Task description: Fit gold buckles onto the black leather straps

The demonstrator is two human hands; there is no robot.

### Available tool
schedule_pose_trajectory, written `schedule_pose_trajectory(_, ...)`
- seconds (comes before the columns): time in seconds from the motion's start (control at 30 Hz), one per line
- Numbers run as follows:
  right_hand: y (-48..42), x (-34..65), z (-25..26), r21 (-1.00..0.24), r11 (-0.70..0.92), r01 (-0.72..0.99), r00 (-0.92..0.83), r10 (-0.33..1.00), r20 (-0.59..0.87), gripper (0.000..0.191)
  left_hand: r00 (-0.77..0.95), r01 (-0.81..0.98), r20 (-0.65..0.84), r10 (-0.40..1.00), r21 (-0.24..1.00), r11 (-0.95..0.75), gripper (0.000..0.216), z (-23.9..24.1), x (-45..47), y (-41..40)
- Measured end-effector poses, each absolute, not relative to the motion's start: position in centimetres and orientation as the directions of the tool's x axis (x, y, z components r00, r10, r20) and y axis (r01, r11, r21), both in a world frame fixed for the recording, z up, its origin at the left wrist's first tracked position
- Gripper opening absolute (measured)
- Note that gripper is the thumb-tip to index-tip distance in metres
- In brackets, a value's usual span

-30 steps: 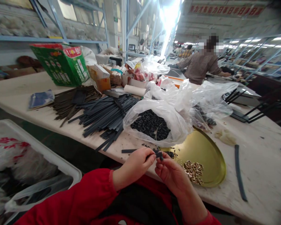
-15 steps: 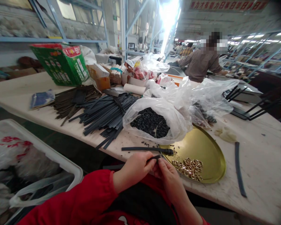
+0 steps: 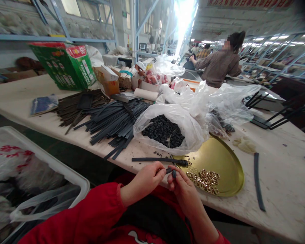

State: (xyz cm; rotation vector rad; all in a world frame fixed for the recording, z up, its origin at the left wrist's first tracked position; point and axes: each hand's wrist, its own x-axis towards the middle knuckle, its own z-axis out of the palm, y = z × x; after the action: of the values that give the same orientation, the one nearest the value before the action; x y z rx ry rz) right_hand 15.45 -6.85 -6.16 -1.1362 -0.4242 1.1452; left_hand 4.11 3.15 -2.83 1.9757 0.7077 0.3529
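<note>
My left hand (image 3: 144, 181) pinches a dark strap (image 3: 168, 170), whose short end sticks out past the fingertips toward my right hand. Between the thumb and fingers of my right hand (image 3: 185, 191) is a small black loop (image 3: 174, 174), close to the strap's end. Whether the two touch is hard to make out. Just beyond my hands another dark strap (image 3: 155, 159) lies on the table, with black loops bunched at its right end. To the right, a gold oval tray (image 3: 226, 162) holds many small shiny gold-coloured buckles (image 3: 205, 179).
A clear plastic bag (image 3: 193, 135) full of small black loops (image 3: 162, 132) stands behind my hands. Piles of dark strips (image 3: 114, 122) lie left of it. One strip (image 3: 258, 183) rests at the right. A white bin (image 3: 83, 186) is at lower left. A person (image 3: 216, 67) works farther back.
My hands have turned slightly apart, so the strap's end and the small black loop now show between them. The person at the back has shifted posture.
</note>
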Motion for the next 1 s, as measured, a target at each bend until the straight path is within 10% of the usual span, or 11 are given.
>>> schedule_pose_trajectory(1.0,-8.4,15.2,-6.5,-0.960,-0.188,-0.209,0.349,0.902,-0.253,0.033,0.875,0.428,-0.274,0.399,0.823,-0.373,0.023,-2.5,2.7,2.6)
